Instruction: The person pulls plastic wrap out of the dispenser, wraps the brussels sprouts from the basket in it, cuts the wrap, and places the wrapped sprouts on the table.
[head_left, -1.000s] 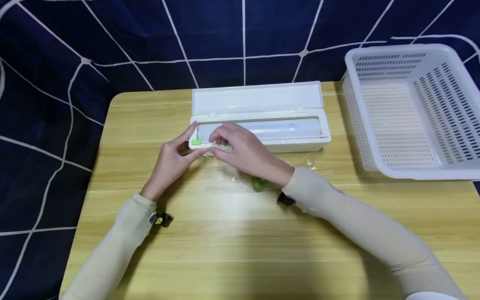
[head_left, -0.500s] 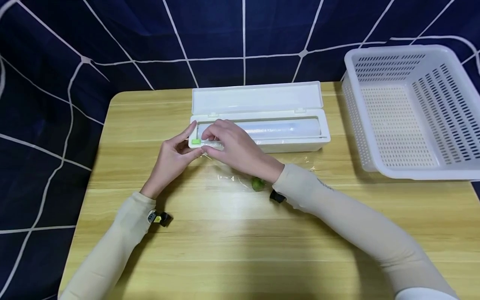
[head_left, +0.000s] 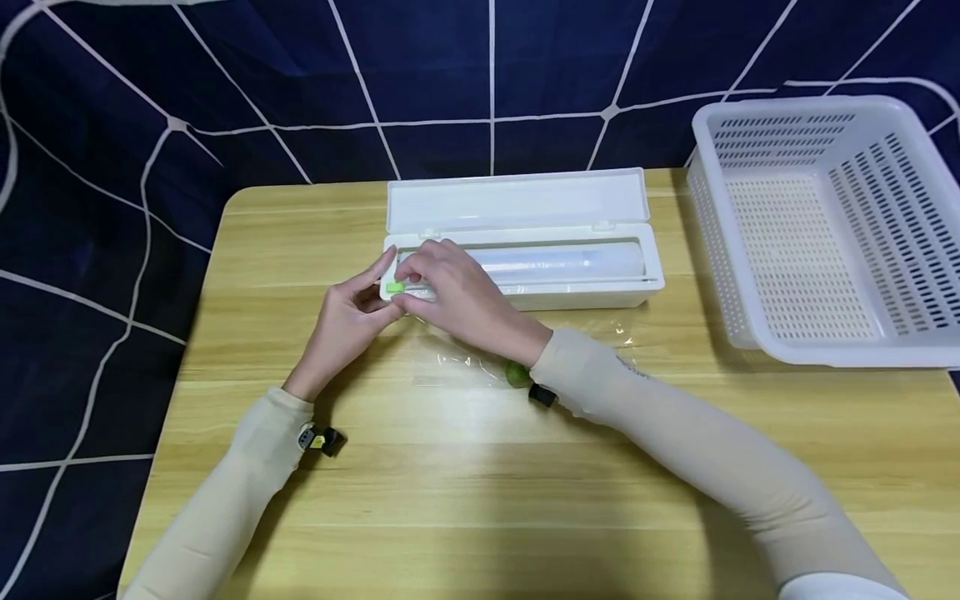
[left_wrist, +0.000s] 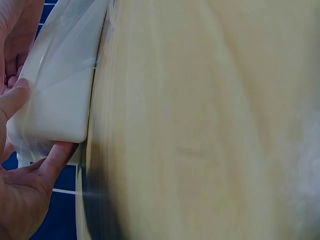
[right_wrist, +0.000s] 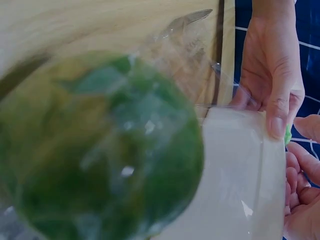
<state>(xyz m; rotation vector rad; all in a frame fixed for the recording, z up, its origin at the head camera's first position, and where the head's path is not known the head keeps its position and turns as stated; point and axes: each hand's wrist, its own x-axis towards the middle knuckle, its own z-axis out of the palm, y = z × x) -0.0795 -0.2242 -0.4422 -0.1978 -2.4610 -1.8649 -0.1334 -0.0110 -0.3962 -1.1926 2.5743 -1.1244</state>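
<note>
White-lined blue cloth [head_left: 442, 67] backs the wood-grained table [head_left: 420, 483], where a smooth oblong white box [head_left: 585, 295] lies lengthwise left to right, lid [head_left: 517, 203] toward the cloth. The left hand [head_left: 347, 312] grips its left end; I cannot tell whether the right hand [head_left: 465, 296] pinches the green tab [head_left: 394, 287].

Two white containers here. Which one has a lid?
The long box, left of the basket: its hinged lid is open at the back, and a roll lies inside. The basket has slotted sides and shows no lid.
</note>
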